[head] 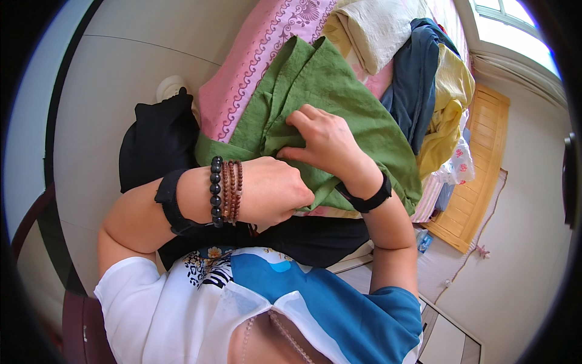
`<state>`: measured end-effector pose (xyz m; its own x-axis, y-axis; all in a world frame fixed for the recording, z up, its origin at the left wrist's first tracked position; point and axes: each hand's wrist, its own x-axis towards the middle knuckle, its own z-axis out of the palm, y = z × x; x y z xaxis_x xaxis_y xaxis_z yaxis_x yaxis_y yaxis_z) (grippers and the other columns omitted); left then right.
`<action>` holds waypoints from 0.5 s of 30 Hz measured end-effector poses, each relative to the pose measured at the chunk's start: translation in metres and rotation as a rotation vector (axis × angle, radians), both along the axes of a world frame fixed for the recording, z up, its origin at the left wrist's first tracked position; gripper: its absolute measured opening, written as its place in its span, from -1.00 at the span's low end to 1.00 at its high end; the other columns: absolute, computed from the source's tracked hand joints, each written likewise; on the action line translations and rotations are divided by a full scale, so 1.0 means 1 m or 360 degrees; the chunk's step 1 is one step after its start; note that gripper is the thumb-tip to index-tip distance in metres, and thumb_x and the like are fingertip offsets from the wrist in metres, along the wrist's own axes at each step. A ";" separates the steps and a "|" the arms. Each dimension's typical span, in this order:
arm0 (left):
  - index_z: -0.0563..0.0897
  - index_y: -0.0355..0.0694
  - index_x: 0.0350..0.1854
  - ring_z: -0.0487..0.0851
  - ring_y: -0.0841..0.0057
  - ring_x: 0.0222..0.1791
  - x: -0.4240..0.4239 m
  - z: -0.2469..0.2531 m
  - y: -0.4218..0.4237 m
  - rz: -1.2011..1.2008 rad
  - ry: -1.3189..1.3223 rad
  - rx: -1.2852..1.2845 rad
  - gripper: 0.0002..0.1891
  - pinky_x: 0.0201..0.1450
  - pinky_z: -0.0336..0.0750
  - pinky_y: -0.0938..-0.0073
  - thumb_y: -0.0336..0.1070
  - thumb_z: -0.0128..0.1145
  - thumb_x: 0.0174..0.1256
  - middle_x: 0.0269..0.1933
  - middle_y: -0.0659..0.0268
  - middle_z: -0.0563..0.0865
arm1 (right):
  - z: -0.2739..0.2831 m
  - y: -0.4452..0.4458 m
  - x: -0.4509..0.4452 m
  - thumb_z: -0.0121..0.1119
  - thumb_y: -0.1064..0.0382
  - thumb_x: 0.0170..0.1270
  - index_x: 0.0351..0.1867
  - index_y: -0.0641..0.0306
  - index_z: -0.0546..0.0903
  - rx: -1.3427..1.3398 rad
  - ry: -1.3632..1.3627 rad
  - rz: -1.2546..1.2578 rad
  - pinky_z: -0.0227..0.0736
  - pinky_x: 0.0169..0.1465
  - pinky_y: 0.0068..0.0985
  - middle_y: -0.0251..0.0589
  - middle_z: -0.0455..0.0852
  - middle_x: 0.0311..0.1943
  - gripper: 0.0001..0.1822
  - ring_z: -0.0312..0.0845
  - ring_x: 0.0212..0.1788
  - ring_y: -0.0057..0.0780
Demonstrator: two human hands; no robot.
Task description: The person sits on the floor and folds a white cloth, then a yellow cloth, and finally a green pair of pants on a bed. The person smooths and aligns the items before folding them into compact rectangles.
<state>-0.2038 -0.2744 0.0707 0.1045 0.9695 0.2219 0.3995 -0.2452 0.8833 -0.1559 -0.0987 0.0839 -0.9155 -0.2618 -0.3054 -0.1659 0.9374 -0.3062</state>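
A green cloth garment (pixel 345 95) lies loosely folded over the near end of the bed, its layers creased and overlapping. My left hand (pixel 273 189), with dark and brown bead bracelets at the wrist, is curled at the cloth's near edge. Its fingertips are hidden underneath, and the cloth bunches beside them. My right hand (pixel 323 136) rests palm down on the middle of the garment, just beyond the left. Its thumb and index finger are spread apart against a fold, with the other fingers bent. Each forearm wears a black strap.
The bed has a pink patterned cover (pixel 245 77). On it lie a folded off-white cloth (pixel 377 32), a dark blue garment (pixel 411 82), a yellow garment (pixel 448 100) and a plastic bag (pixel 457 164). A wooden headboard (pixel 482 159) stands at right. Black fabric (pixel 159 141) hangs at left.
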 end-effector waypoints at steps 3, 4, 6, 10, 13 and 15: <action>0.48 -0.24 -0.52 0.59 0.12 -0.54 0.001 -0.001 0.000 -0.0007 -0.0017 -0.0009 -0.90 -0.45 0.49 0.19 -0.38 0.14 -0.06 -0.64 0.12 0.56 | 0.004 -0.012 0.004 0.38 0.12 -0.19 -0.26 0.22 0.53 0.0181 0.0138 0.0139 0.44 -0.34 -0.35 -0.18 0.50 -0.39 -0.57 0.52 -0.37 -0.22; 0.48 -0.24 -0.52 0.59 0.12 -0.54 0.000 0.000 0.000 -0.0010 -0.0017 -0.0019 -0.90 -0.45 0.49 0.19 -0.38 0.14 -0.06 -0.63 0.12 0.56 | 0.000 -0.012 0.006 0.34 0.21 -0.19 -0.31 0.22 0.53 0.0250 0.0184 0.0161 0.44 -0.37 -0.37 -0.18 0.49 -0.41 -0.65 0.51 -0.41 -0.22; 0.48 -0.24 -0.52 0.59 0.12 -0.53 -0.003 0.002 0.000 -0.0012 -0.0042 -0.0016 -0.90 -0.45 0.49 0.19 -0.38 0.13 -0.06 -0.62 0.12 0.56 | -0.005 -0.006 0.008 0.30 0.29 -0.17 -0.33 0.25 0.52 0.0130 0.0374 -0.0031 0.43 -0.39 -0.36 -0.18 0.49 -0.45 -0.70 0.50 -0.43 -0.20; 0.48 -0.24 -0.52 0.58 0.11 -0.51 -0.009 0.003 0.003 0.0025 -0.0181 0.0052 -0.90 -0.43 0.49 0.20 -0.37 0.12 -0.05 -0.60 0.12 0.57 | 0.008 -0.003 0.007 0.18 0.36 0.08 -0.03 0.33 0.51 -0.0531 0.0041 -0.0595 0.51 -0.23 -0.36 -0.04 0.67 -0.32 -0.63 0.61 -0.27 -0.11; 0.47 -0.26 -0.52 0.57 0.10 -0.50 -0.020 -0.002 0.010 0.0213 -0.0311 0.0146 -0.91 -0.44 0.46 0.24 -0.38 0.11 -0.01 -0.56 0.08 0.57 | 0.012 0.007 0.015 -0.04 0.21 0.34 0.14 0.38 0.44 -0.1169 -0.0552 -0.0782 0.40 0.04 -0.47 -0.04 0.67 -0.11 -0.59 0.58 -0.05 -0.36; 0.51 -0.29 -0.47 0.59 0.12 -0.46 -0.033 -0.005 0.019 0.0469 -0.0384 0.0072 -0.90 -0.42 0.46 0.28 -0.37 0.12 0.02 -0.52 0.05 0.58 | 0.037 0.034 0.014 -0.26 0.04 0.44 0.16 0.39 0.44 -0.1108 -0.0719 -0.0860 0.35 0.05 -0.52 -0.16 0.64 -0.06 -0.51 0.49 -0.01 -0.49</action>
<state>-0.2365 -0.2556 0.0653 -0.2380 0.9386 0.2496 0.2408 -0.1919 0.9514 -0.1416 -0.0650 0.1208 -0.8000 -0.0971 -0.5921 0.4992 0.4396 -0.7466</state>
